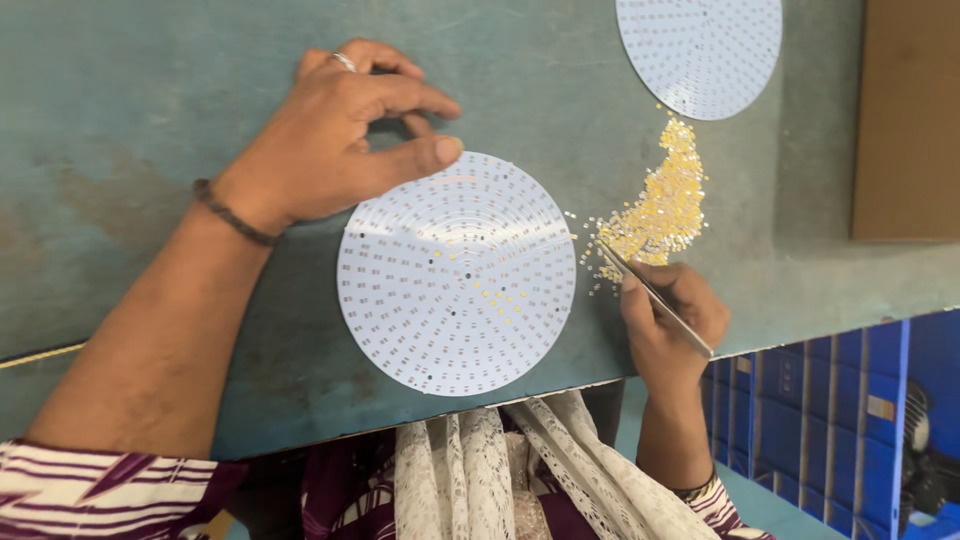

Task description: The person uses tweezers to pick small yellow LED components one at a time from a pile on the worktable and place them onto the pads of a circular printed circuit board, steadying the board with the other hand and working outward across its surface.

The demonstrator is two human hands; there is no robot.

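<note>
Round white board [456, 275], left hand [335, 140] steadying, right hand [672, 315] gripping tweezers [655, 298]

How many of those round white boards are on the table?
2: one board under the left hand; another board at the top edge, partly cut off. More may lie outside the view.

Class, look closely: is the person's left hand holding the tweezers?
No: the tweezers sit in the right hand, tips at the yellow pile, while the left hand rests its thumb on the round white board.
</note>
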